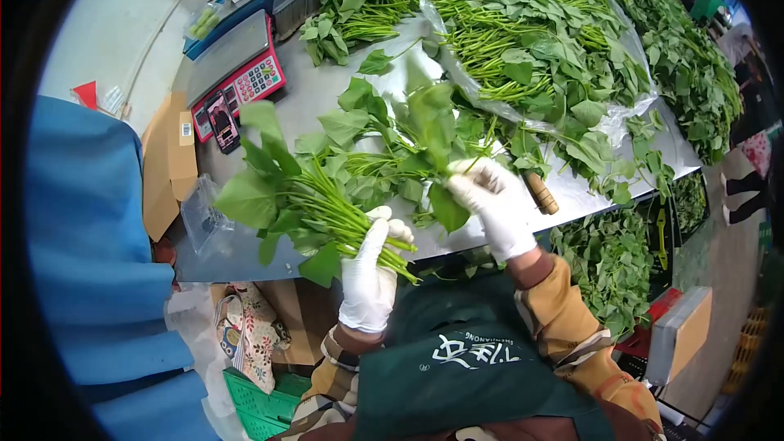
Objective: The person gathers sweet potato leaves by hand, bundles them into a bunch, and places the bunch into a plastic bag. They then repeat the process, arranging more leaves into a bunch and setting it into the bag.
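Observation:
My left hand (pixel 370 278), in a white glove, is closed round a bunch of leafy green stems (pixel 314 200). The cut ends point towards my apron and the leaves spread to the left. To its right, my gloved right hand (pixel 494 204) pinches a leafy sprig (pixel 437 126), whose upper leaves are smeared by motion. Below and behind both hands, loose greens (pixel 371 165) lie on the metal table (pixel 306 86). Just right of my right hand rests a wooden handle (pixel 541 193); whatever it belongs to is hidden.
A large heap of greens (pixel 531 41) lies on clear plastic sheeting, with more piled behind it. At the left are a red scale (pixel 253 77), a phone (pixel 221 121) and a cardboard box (pixel 170 163). A crate of greens (pixel 608 265) stands below the table's right edge.

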Demonstrator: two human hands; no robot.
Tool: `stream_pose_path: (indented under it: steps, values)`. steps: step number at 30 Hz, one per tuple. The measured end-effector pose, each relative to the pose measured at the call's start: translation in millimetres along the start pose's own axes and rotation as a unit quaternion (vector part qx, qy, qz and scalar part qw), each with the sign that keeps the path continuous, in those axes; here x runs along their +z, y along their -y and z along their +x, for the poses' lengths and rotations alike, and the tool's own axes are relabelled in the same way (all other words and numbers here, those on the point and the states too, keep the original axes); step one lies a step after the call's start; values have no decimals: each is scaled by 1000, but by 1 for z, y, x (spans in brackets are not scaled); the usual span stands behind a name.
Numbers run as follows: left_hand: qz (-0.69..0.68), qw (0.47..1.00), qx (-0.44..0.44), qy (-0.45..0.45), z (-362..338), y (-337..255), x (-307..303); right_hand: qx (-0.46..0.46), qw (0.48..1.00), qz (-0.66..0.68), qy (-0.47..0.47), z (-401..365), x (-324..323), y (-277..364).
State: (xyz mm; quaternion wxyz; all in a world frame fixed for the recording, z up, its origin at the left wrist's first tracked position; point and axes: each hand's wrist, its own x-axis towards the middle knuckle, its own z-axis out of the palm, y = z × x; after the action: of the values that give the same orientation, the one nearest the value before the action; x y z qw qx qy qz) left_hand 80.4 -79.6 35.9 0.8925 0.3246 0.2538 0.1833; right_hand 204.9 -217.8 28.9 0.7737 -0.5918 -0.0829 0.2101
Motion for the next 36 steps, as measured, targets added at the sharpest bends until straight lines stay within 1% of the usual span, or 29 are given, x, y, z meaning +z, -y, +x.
stream_pose_path:
  steps: [1, 2, 3, 4, 5, 7, 9, 10, 11, 12, 14, 15, 16, 18, 20, 21, 22, 24, 27, 29, 30, 31, 32, 33, 34, 35, 36]
  values:
    - [-13, 1000, -12, 17, -1, 0, 0, 8, 999, -7, 31, -8, 8, -1]
    - [-1, 1000, -12, 10, -1, 1, -1, -129, 979, -149, 47, -13, 15, -10]
    - [11, 1000, -13, 4, 0, 4, -3, -246, 934, -251, 62, -14, 19, -18]
    - [23, 1000, -14, -2, 2, 8, -8, -357, 864, -346, 74, -13, 21, -22]
    - [29, 999, -6, -45, 5, 11, -14, -360, 852, -369, 88, -15, 22, -20]
    - [29, 998, 1, -52, 4, 15, -18, -365, 825, -415, 115, -18, 25, -12]
    - [13, 999, 2, -47, 2, 15, -16, -280, 896, -310, 152, -21, 24, -9]
    - [-3, 999, 2, -38, 1, 15, -15, -236, 922, -252, 173, -23, 25, -8]
    - [-19, 999, 4, -31, 1, 13, -16, -46, 978, -130, 159, -29, 25, -9]
    - [-10, 999, -21, -32, 2, 15, -27, 19, 984, -91, 154, -25, 21, -8]
    - [37, 999, -17, -6, 6, 25, -44, 82, 985, -45, 145, -19, 13, -17]
    - [51, 998, -25, -18, 3, 24, -39, 85, 976, -111, 169, -18, 10, -16]
    - [87, 995, -37, 0, 0, 20, -31, 86, 962, -177, 190, -17, 6, -17]
    - [153, 987, -4, 44, 0, 25, -36, 121, 956, -148, 224, -15, 1, -17]
    - [111, 993, -13, 39, -1, 28, -34, 150, 953, -109, 240, -16, 1, -13]
    - [91, 995, -15, 43, -2, 28, -35, 129, 964, -64, 224, -17, 1, -20]
    - [70, 996, -18, 48, -3, 29, -35, 129, 967, -74, 205, -17, 3, -18]
    - [70, 997, -20, 29, -3, 30, -37, 129, 973, -95, 166, -19, 7, -11]
    - [63, 998, -10, -8, 0, 32, -45, 125, 976, -103, 145, -17, 0, -14]
    - [34, 998, 3, -47, 6, 21, -41, 61, 979, -159, 109, -11, -8, -6]
    - [32, 998, 24, -43, 7, 11, -43, 29, 978, -187, 91, -6, -14, -3]
    - [0, 999, 20, -26, 9, -2, -40, 40, 989, -122, 79, 3, -24, -4]
    - [-34, 999, 14, -7, 9, -16, -35, 43, 988, -129, 69, 15, -41, -9]
    - [-28, 999, 22, -24, 11, -24, -45, -33, 936, -349, 25, 21, -53, -3]
    - [-23, 999, 27, -39, 14, -31, -55, -105, 828, -550, -21, 24, -61, 5]
    - [-22, 996, 57, -69, 14, -36, -63, -123, 779, -614, -42, 27, -62, 16]
    - [-56, 994, 82, -39, 19, -37, -74, -138, 724, -673, -63, 30, -63, 25]
